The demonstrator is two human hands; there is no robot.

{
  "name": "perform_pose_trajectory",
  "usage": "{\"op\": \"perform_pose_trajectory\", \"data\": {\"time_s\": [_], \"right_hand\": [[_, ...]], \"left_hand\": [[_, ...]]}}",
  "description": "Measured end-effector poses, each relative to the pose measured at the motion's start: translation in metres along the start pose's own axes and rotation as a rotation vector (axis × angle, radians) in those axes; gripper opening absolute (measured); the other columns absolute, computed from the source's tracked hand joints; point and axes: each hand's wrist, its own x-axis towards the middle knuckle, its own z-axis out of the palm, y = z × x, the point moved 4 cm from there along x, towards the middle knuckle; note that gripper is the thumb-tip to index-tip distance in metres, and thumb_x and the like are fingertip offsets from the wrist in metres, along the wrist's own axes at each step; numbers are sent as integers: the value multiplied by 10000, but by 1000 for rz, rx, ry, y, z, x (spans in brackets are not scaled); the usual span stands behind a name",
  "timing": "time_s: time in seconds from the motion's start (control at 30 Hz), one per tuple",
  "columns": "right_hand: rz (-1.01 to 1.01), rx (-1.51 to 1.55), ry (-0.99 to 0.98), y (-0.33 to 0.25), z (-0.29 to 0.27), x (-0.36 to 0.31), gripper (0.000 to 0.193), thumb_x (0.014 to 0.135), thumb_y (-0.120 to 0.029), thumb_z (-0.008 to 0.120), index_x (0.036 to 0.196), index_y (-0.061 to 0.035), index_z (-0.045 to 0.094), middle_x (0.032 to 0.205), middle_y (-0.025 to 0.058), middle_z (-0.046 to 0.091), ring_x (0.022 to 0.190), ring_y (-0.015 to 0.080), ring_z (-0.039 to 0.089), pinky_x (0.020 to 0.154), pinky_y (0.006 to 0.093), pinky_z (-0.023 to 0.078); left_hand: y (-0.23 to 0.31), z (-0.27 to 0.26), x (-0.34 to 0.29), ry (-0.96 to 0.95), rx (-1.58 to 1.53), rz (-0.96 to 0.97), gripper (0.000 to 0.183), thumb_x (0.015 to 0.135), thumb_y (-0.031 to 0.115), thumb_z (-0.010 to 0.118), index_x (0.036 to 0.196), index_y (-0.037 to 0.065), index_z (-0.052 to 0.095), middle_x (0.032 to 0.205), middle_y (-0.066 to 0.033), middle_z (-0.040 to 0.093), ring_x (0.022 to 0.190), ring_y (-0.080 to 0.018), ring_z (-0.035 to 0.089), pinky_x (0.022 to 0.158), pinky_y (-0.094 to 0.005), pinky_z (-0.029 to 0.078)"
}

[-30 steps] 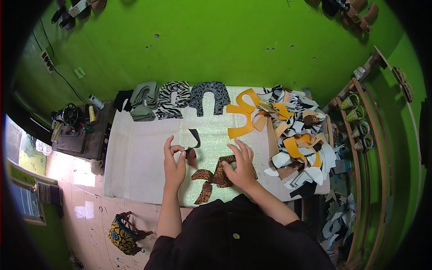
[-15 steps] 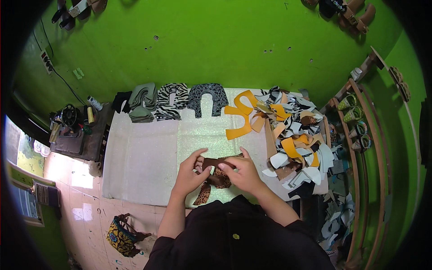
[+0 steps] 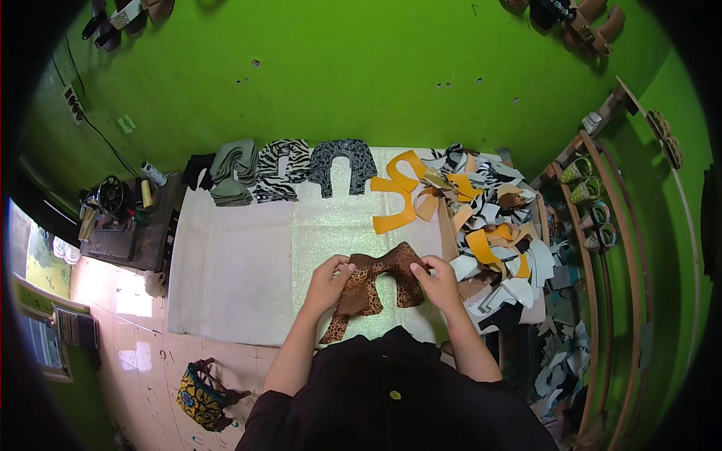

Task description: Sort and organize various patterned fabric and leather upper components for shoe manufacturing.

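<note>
Both hands hold a brown leopard-print shoe-upper piece (image 3: 404, 263) spread out over the near part of the table. It is arch-shaped, with a cutout in the middle and some plain brown showing on its left side. My left hand (image 3: 328, 284) pinches its left edge between thumb and fingers. At the upper right edge, my right hand (image 3: 439, 286) grips it the same way. Below the left side, a strip of leopard-print material (image 3: 335, 328) reaches toward the table's front edge; whether it is a separate piece, I cannot tell.
Along the white table's (image 3: 241, 263) back lie grey-green pieces (image 3: 233, 161), zebra-print pieces (image 3: 284, 161), a dark patterned arch piece (image 3: 343, 158) and yellow pieces (image 3: 392, 207). Mixed offcuts (image 3: 500, 225) heap up at the right. A sewing machine (image 3: 111, 197) stands left; a patterned bag (image 3: 201, 397) sits on the floor.
The leopard-print piece, bunched up between my hands before, is now opened out flat. My hands have moved apart, the right one toward the right.
</note>
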Motion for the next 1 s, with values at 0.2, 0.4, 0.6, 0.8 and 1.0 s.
{"op": "perform_pose_trajectory", "data": {"time_s": [0.2, 0.4, 0.6, 0.8, 1.0], "right_hand": [[271, -154, -70, 85, 25, -10, 308, 831, -241, 604, 679, 23, 563, 529, 5, 468, 530, 69, 400, 485, 263, 338], [488, -500, -129, 104, 36, -18, 380, 758, -396, 636, 900, -44, 610, 844, 113, 609, 856, 283, 577, 793, 422, 373], [378, -568, -101, 71, 40, -28, 877, 674, -422, 698, 1346, -56, 270, 1250, 190, 387, 1146, 349, 413, 958, 485, 312], [381, -632, -170, 81, 55, -39, 988, 641, -376, 734, 1360, 15, 179, 1234, 209, 380, 1140, 360, 410, 917, 464, 365], [493, -675, -137, 83, 53, -39, 985, 667, -391, 698, 1387, -15, 140, 1276, 197, 340, 1180, 334, 360, 919, 547, 302]], "left_hand": [[-48, 18, 21, 43, 418, -56, 212, 819, 180, 620, 946, 12, 588, 699, -134, 606, 644, -222, 599, 623, -323, 468], [-63, 24, 22, 8, 752, -127, 454, 806, 249, 625, 1162, 21, 462, 965, -196, 584, 889, -308, 593, 773, -385, 468], [-92, 26, 5, 56, 494, -165, 818, 759, 255, 663, 1318, -119, 196, 1275, -316, 340, 1202, -394, 373, 1004, -401, 328], [-110, 50, -9, 44, 361, -175, 940, 737, 189, 666, 1326, -178, 32, 1353, -342, 206, 1296, -411, 214, 1083, -383, 184], [-99, 70, -17, 7, 445, -71, 937, 747, 148, 647, 1340, -146, -16, 1402, -324, 107, 1331, -405, 128, 1093, -437, 128]]}}
